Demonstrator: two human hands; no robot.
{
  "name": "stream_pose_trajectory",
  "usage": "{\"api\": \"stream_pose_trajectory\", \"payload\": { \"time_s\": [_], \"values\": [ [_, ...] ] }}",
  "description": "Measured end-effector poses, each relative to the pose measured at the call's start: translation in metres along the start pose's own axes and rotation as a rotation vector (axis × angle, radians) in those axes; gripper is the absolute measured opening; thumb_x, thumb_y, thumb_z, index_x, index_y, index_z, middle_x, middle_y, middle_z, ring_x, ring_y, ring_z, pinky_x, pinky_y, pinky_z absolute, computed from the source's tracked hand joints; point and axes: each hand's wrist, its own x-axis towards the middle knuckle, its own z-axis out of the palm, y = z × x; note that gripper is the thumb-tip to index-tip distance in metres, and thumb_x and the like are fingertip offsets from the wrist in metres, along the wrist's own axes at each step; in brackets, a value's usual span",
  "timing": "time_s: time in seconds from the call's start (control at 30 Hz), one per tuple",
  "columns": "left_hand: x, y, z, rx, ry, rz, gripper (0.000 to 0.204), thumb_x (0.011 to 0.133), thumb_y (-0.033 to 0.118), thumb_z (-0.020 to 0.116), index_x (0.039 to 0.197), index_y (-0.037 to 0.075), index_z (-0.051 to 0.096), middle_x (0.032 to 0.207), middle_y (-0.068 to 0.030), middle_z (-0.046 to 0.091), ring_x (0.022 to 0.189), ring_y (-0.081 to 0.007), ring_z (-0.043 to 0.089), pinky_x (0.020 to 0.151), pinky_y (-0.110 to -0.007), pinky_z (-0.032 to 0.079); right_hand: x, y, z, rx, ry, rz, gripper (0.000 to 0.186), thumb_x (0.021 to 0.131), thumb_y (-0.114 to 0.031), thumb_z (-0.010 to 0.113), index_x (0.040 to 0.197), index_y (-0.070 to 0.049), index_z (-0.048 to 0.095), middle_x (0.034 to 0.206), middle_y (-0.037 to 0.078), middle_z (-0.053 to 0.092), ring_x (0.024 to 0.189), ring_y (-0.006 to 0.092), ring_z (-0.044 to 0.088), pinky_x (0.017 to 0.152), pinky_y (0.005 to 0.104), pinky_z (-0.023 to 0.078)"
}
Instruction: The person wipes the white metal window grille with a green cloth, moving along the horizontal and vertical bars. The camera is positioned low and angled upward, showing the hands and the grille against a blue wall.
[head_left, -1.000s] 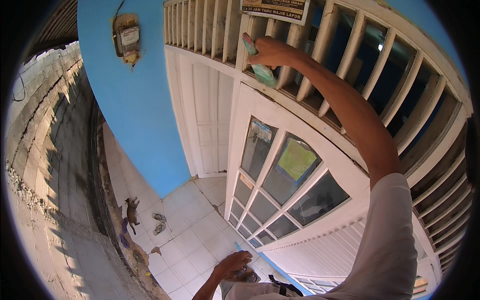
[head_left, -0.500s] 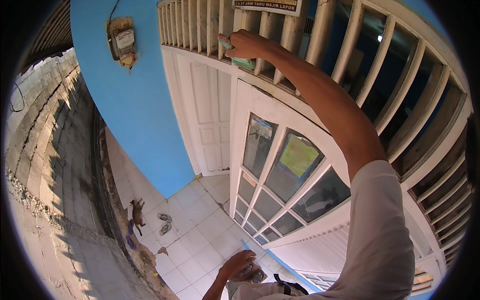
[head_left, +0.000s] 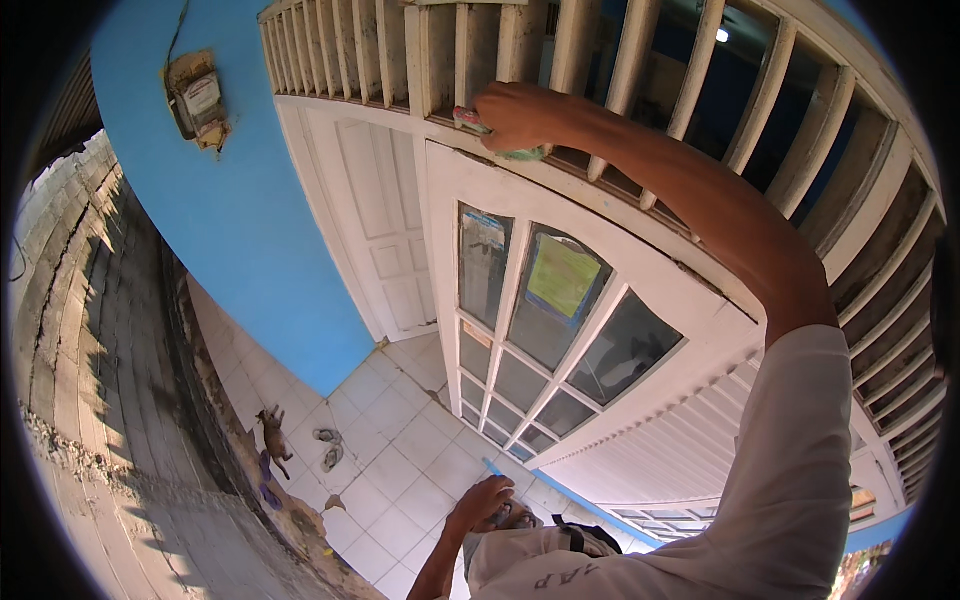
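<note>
Up there, the right hand [head_left: 510,115] has its fingers wrapped round a green-and-red thing [head_left: 522,154], cloth or brush, I can't say which, right by the rail [head_left: 600,197] under the pale slats [head_left: 572,45], above the glass-paned door [head_left: 470,180]. The left hand [head_left: 488,500] hangs low, loosely curled; I can't tell if it grips anything. Grime shows on the slats, so the work looks unfinished; how much is done isn't clear.

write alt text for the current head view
A person's raised right hand holds a green and red object at pale slats above a white paned door. The left hand is low; a cat lies on the tiled floor.
</note>
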Motion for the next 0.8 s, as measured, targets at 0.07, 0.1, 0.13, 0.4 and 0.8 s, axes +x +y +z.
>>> {"api": "stream_pose_trajectory", "payload": {
  "time_s": [0.07,0.1,0.13,0.4,0.8],
  "values": [
    [-0.003,-0.007,0.005,0.015,-0.012,-0.015,0.03,0.095,0.023,0.059,0.114,0.001,0.065,0.112,-0.0199,0.067,0.106,-0.0384,0.064,0.091,-0.045,0.05,-0.017,0.002,-0.003,-0.02,-0.062,0.059,0.037,0.081,-0.018,0.066,0.063,0.013,0.057,0.056,0.022,0.055,0.051,0.033,0.057,0.051,0.0463,0.047],
    [-0.003,-0.009,0.006,0.022,-0.014,-0.021,0.03,0.094,0.023,0.058,0.114,0.001,0.065,0.112,-0.02,0.067,0.106,-0.0384,0.064,0.091,-0.045,0.05,-0.027,0.002,-0.005,-0.004,-0.066,0.069,0.037,0.081,-0.018,0.066,0.062,0.013,0.057,0.055,0.022,0.054,0.051,0.0334,0.056,0.051,0.0465,0.047],
    [-0.003,-0.001,0.002,0.021,-0.047,-0.058,0.031,0.094,0.023,0.058,0.114,0.001,0.065,0.111,-0.0201,0.067,0.106,-0.0383,0.064,0.091,-0.045,0.05,-0.042,0.001,-0.009,0.012,-0.071,0.083,0.038,0.081,-0.017,0.066,0.061,0.013,0.056,0.054,0.022,0.053,0.05,0.0338,0.056,0.051,0.0467,0.047],
    [-0.001,-0.011,0.004,0.028,-0.076,-0.052,0.033,0.096,0.029,0.06,0.112,0.001,0.066,0.109,-0.0201,0.068,0.105,-0.035,0.065,0.088,-0.042,0.051,-0.112,-0.018,-0.048,-0.048,-0.353,0.334,0.022,0.071,-0.008,0.06,0.068,0.013,0.063,0.065,0.025,0.062,0.06,0.0351,0.066,0.055,0.0458,0.054],
    [0.034,0.021,-0.015,0.174,-0.107,0.117,0.028,0.096,0.025,0.06,0.116,0.005,0.063,0.116,-0.0162,0.066,0.107,-0.0354,0.064,0.09,-0.043,0.051,-0.072,0.009,0.004,0.007,0.194,0.055,0.042,0.088,-0.024,0.068,0.068,0.011,0.061,0.055,0.02,0.055,0.051,0.0345,0.056,0.054,0.0451,0.05]
  ]
}}
